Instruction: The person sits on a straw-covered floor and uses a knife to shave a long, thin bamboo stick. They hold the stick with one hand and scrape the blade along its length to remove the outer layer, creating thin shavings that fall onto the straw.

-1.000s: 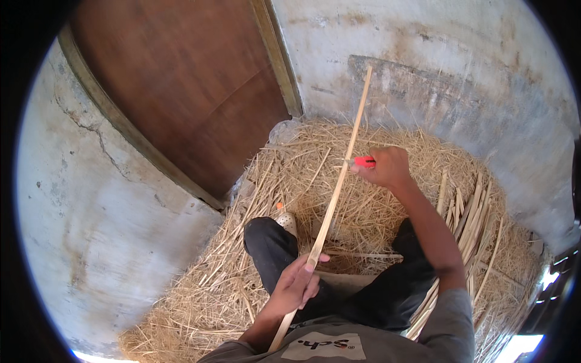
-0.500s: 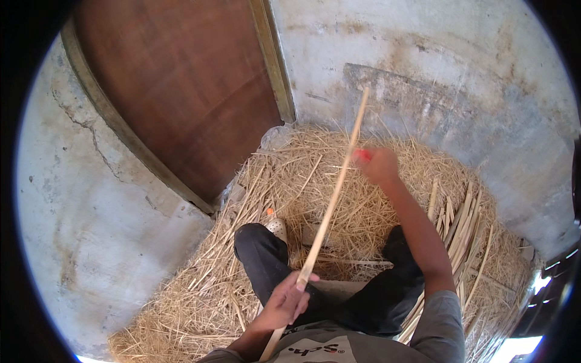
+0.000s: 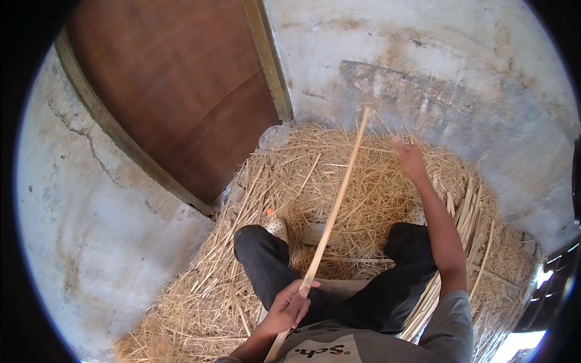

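A long pale bamboo strip [image 3: 339, 202] slants up and away from my lap, its far tip raised in front of the wall. My left hand [image 3: 289, 307] is closed around its lower part, near my waist. The strip's near end passes under my left forearm toward my body. To the right of the far tip, apart from the strip, my right hand [image 3: 411, 158] is held out with its fingers curled. A small reddish bit shows at its fingertips, too small and blurred to name. Fine slivers stick out beside the strip's tip.
Straw-like shavings [image 3: 369, 199] cover the floor around my legs. A bundle of split strips [image 3: 465, 221] lies at my right. A brown door [image 3: 175, 91] stands far left, between worn plaster walls [image 3: 436, 66]. A small orange object [image 3: 270, 212] lies by my left shoe [image 3: 277, 228].
My right hand has moved right and slightly away from the strip; the red thing seen in it is now barely visible. The strip's far tip has dropped a little. My left hand keeps its grip.
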Action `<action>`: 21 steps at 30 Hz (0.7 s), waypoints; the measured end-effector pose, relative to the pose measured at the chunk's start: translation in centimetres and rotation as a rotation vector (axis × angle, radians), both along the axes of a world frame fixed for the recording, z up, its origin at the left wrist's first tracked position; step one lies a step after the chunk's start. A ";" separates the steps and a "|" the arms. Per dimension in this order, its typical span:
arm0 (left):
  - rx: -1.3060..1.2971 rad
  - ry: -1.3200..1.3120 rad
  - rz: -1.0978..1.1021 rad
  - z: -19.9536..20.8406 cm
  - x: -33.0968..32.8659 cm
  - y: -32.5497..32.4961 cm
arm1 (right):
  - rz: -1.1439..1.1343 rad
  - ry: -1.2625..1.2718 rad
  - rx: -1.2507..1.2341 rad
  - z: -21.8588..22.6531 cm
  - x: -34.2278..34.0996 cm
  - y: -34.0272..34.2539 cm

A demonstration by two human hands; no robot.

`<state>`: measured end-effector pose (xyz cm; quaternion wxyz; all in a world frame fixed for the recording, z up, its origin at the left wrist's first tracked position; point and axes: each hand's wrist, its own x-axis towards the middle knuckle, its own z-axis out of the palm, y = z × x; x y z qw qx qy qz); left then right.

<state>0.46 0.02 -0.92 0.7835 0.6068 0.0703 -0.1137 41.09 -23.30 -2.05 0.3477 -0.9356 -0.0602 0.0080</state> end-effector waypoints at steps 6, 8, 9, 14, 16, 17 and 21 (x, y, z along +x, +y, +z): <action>0.025 -0.075 0.046 2.1 3.4 -0.4 | 0.698 -0.498 -0.077 0.8 -12.9 6.9; 0.037 -0.047 0.067 2.7 3.4 -0.4 | 0.731 -0.593 -0.101 1.3 -14.6 7.5; 0.032 -0.046 0.077 2.9 3.3 -0.4 | 0.713 -0.644 -0.095 1.3 -14.2 7.6; 0.067 -0.078 0.099 3.3 2.9 -0.7 | 0.662 -0.921 -0.116 1.8 -11.5 7.7; 0.137 -0.053 0.098 4.0 2.9 -0.9 | 0.432 -0.664 -0.074 0.4 -9.7 8.2; 0.174 -0.037 0.111 4.2 2.7 -1.0 | 0.308 -0.497 -0.031 1.1 -8.1 8.1; 0.096 0.024 -0.008 3.3 0.5 -2.0 | -0.016 -0.172 -0.191 4.1 -0.7 2.7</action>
